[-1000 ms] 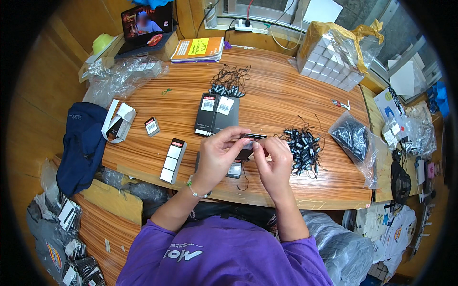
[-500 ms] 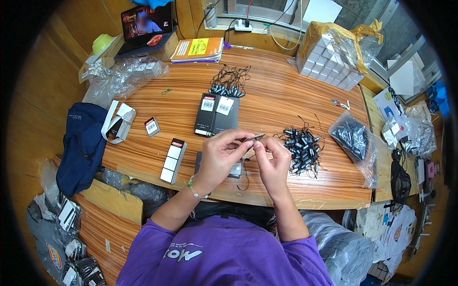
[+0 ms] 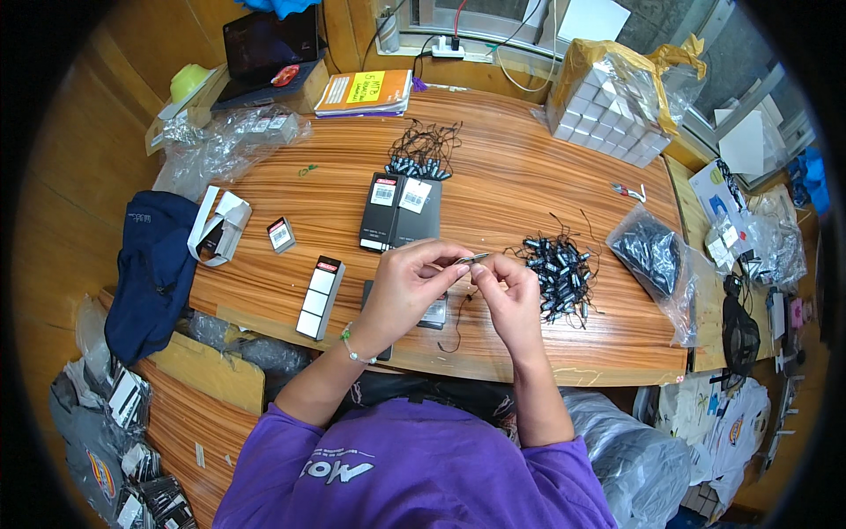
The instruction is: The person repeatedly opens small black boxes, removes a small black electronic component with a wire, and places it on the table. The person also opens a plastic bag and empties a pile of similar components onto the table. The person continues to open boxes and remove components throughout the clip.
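Observation:
Over the near middle of the table, my left hand (image 3: 412, 275) pinches a thin card tag (image 3: 471, 258), seen almost edge-on. My right hand (image 3: 509, 298) meets it at the tag's right end, thumb and fingertips pressed together. A black string (image 3: 457, 328) hangs down between the hands; its upper end is hidden by the fingers. Under my left hand, a dark stack of tags (image 3: 434, 314) is partly covered. Just beyond stand two black stacks of tags (image 3: 377, 214) with white labels. To the right of my right hand lies a pile of black strings with small seals (image 3: 560, 275).
More strings (image 3: 425, 145) lie behind the black stacks. Left are a box with white squares (image 3: 319, 298), a small tag stack (image 3: 281, 234) and navy cloth (image 3: 152, 273). Right are a bag of black strings (image 3: 652, 256), snips (image 3: 629, 191) and bagged white boxes (image 3: 608, 110).
The tag and my fingertips have shifted slightly, and the hanging string has swung a little. The laptop screen at the back left has gone dark.

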### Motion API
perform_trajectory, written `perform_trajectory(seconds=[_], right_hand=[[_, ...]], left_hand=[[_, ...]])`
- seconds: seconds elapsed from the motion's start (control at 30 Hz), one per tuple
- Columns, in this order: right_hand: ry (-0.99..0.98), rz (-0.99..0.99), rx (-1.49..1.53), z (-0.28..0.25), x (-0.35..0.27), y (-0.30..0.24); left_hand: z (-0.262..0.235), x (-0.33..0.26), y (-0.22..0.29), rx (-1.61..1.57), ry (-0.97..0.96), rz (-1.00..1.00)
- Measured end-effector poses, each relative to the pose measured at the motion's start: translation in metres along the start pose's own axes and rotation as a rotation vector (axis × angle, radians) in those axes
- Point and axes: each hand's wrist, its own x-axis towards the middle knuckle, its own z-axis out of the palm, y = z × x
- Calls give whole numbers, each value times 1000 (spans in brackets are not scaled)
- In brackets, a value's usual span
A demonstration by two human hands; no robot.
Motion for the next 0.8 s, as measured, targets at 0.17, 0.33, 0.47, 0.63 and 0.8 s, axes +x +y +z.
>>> perform_trajectory(seconds=[0.17,0.33,0.47,0.63,0.8], right_hand=[[-16,-61,-167,-4,2,2],[33,-189,-242,1,4,4],[-79,247,443,-1,7,5],[86,-369,-487,6,3,1],[-53,257,519,7,6,10]], left_hand=[[2,0,0,70,-9,25],[2,0,0,69,51,66],[5,0,-2,26,74,46],[4,-2,-8,116,84,89],[7,-1,-3,121,98,59]])
